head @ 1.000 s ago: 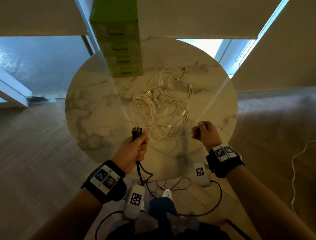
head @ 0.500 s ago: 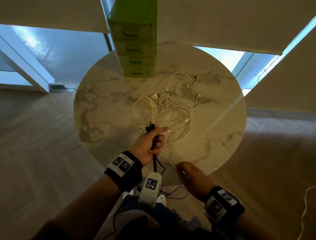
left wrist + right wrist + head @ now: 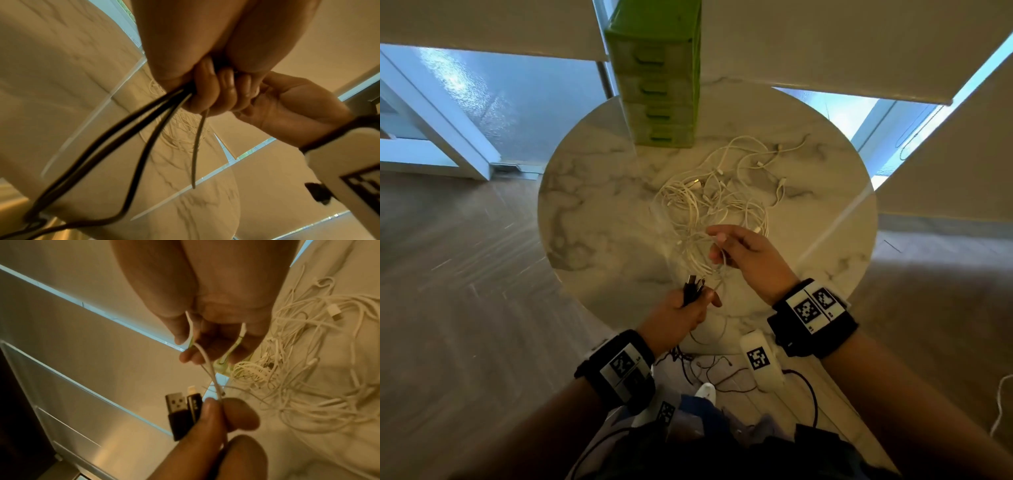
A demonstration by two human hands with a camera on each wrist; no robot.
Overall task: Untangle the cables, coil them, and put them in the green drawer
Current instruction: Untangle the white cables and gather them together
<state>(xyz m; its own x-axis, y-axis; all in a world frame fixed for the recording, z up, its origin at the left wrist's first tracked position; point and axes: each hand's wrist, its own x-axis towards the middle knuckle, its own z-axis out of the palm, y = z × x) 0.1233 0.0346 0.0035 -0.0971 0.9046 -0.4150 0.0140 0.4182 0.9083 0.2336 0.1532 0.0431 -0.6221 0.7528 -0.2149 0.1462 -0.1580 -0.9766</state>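
A tangle of white cables (image 3: 715,202) lies in the middle of the round marble table (image 3: 602,212). The green drawer unit (image 3: 657,85) stands at the table's far edge, all drawers closed. My left hand (image 3: 688,308), at the near edge, grips a bundle of black cables (image 3: 692,289) with their plugs sticking up; its thumb and finger also pinch a white cable (image 3: 723,270). My right hand (image 3: 736,250) hovers over the tangle's near side and holds that same white cable (image 3: 209,366) looped across its palm. The black cables (image 3: 127,129) hang down off the table.
Thin dark wires (image 3: 709,370) and a white marker-tagged device (image 3: 760,359) hang below the table's near edge. A white cord (image 3: 1000,404) lies on the wooden floor at right. Windows and blinds stand behind the table.
My right hand has come up from below the table's near edge to over the tangle, drawing the white cable with it. My left hand has drawn back toward the near edge, still holding the black cables.
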